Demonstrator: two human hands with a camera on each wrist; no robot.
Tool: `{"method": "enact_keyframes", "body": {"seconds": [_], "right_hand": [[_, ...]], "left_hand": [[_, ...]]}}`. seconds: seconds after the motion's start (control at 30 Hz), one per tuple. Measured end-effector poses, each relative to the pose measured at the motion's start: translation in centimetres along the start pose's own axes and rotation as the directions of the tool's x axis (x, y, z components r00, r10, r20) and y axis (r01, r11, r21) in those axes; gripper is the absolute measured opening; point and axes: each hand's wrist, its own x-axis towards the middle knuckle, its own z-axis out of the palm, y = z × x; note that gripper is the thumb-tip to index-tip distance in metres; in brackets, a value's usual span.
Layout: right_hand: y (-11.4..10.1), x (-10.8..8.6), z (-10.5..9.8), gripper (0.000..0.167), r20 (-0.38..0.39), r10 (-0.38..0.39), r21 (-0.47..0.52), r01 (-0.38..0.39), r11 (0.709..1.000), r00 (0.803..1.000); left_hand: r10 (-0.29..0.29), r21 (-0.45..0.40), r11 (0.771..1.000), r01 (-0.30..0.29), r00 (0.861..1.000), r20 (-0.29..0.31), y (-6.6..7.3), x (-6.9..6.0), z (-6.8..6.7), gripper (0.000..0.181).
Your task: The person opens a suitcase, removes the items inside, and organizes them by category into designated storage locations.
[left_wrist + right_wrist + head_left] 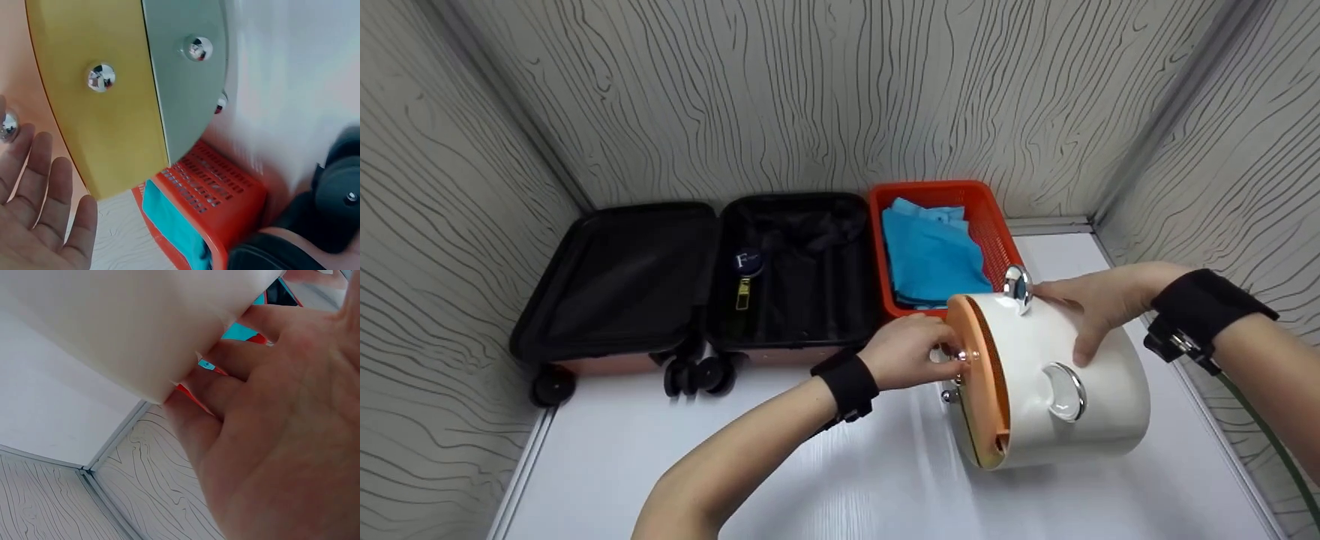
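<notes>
A white rounded drawer cabinet [1099, 397] lies on the white table at right, its drawer fronts facing left. My left hand [913, 352] pinches a silver knob [962, 355] on the orange drawer front [973, 341], which stands slightly out from the white body. The left wrist view shows a yellow front [121, 121] and a pale green front [188, 84], each with a silver knob. My right hand [1099, 304] holds the cabinet's curved side, thumb nearer me and fingers on the far side, near a silver fitting [1018, 286]. Another silver crescent [1069, 391] sits lower on the body.
An open black-lined suitcase [615, 277] lies at the back left, wheels toward me, with a yellow-and-black tag [744, 292] inside. Beside it stands a red basket [997, 232] with blue folded cloth [934, 259]. Patterned wall panels [810, 97] enclose the table.
</notes>
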Motion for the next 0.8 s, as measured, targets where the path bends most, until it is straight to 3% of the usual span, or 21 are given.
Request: {"method": "enact_keyframes", "body": {"seconds": [0.4, 0.8], "right_hand": [[-0.4, 0.0, 0.2, 0.11, 0.005, 0.024, 0.045, -0.024, 0.999, 1.0], [-0.9, 0.3, 0.1, 0.113, 0.003, 0.018, 0.029, -0.018, 0.999, 1.0]], "left_hand": [[0.039, 0.0, 0.999, -0.039, 0.998, -0.043, -3.0, -3.8, -1.8, 0.026], [0.024, -0.031, 0.999, -0.025, 0.998, -0.062, -4.7, -5.9, -2.7, 0.027]]}}
